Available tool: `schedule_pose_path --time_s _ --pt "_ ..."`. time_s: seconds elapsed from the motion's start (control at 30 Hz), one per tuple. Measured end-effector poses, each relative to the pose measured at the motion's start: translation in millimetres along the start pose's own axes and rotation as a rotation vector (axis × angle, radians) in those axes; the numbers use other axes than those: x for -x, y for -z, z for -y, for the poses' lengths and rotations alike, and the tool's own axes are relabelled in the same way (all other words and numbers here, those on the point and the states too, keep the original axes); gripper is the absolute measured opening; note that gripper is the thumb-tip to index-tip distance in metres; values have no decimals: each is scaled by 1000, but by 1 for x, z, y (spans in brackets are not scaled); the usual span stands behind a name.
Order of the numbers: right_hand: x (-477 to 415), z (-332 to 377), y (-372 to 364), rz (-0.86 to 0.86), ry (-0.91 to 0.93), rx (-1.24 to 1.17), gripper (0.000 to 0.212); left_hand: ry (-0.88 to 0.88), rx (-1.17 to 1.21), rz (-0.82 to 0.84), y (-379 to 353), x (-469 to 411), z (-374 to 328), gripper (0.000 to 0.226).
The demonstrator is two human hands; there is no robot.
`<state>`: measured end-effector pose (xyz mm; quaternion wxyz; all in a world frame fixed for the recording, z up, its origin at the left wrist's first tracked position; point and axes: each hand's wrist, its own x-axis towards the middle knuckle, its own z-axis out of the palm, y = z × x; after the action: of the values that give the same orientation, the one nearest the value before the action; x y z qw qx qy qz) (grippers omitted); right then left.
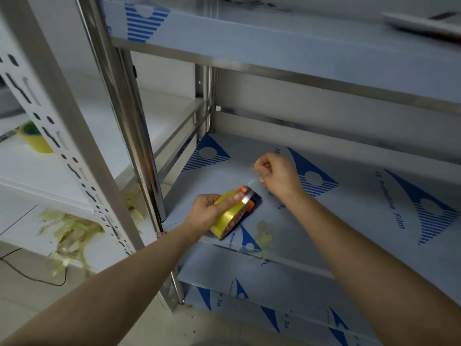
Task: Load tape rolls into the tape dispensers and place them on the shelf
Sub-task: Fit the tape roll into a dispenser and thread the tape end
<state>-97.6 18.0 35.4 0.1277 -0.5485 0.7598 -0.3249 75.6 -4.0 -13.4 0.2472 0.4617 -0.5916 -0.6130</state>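
A tape dispenser with an orange and dark blue body carries a yellow tape roll. It lies on the middle steel shelf, near the shelf's front left corner. My left hand grips the roll and dispenser from the left, thumb near the orange end. My right hand is just beyond the dispenser and pinches a clear strip of tape pulled out from its cutter end. A second yellow tape roll stands on a white shelf at the far left.
A steel post and a white perforated upright stand left of the dispenser. Scraps of yellowish tape litter the lower white shelf, and a scrap lies by the steel shelf's front edge. An upper shelf hangs overhead.
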Motion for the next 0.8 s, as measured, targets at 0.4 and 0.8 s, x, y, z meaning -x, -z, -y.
schedule_pose_path --time_s 0.4,0.8 --pt "9 -15 0 164 -549 -776 13 17 57 36 6 0 7 27" --pt "9 -27 -19 115 -555 -373 21 38 3 95 8 -3 4 23"
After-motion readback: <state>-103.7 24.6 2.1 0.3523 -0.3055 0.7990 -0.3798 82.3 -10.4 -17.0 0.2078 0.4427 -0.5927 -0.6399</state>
